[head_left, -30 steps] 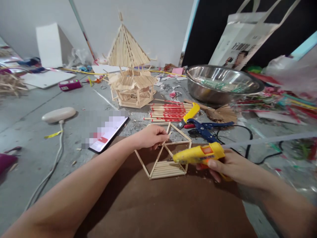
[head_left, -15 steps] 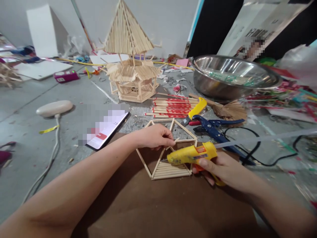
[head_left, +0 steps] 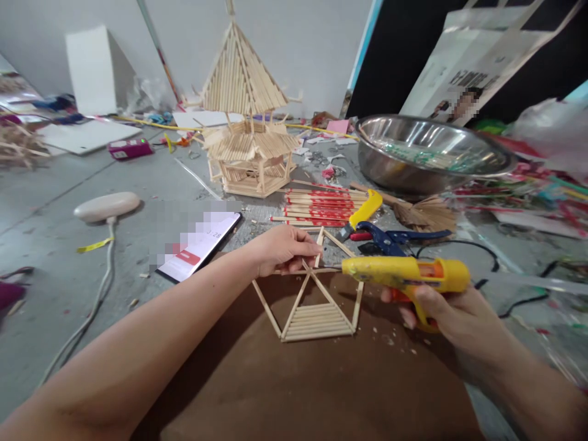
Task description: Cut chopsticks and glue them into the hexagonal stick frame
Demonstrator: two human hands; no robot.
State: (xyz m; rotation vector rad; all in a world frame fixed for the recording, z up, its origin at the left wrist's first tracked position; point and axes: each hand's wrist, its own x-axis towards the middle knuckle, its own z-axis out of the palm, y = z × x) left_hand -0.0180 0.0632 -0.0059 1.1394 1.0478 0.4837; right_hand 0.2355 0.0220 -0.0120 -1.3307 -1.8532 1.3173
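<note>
Stick frame [head_left: 315, 313]: at 12 o'clock on the brown board [head_left: 321, 392]; slatted wedge [head_left: 316, 323] at its 6 o'clock;
Left hand [head_left: 287, 250]: at the frame's 10 o'clock, fingers bent near the hub [head_left: 309, 272]; cannot tell whether they pinch anything;
Right hand [head_left: 443, 311]: wrapped round the yellow glue gun [head_left: 390, 269] at 3 o'clock; nozzle [head_left: 334, 266] pointing to 9;
Stick pagoda [head_left: 250, 146]: beyond, 11 o'clock

Soft light, glinting metal basin [head_left: 395, 169], shadow across brown surface [head_left: 321, 392], blurred, stretched edges
</note>
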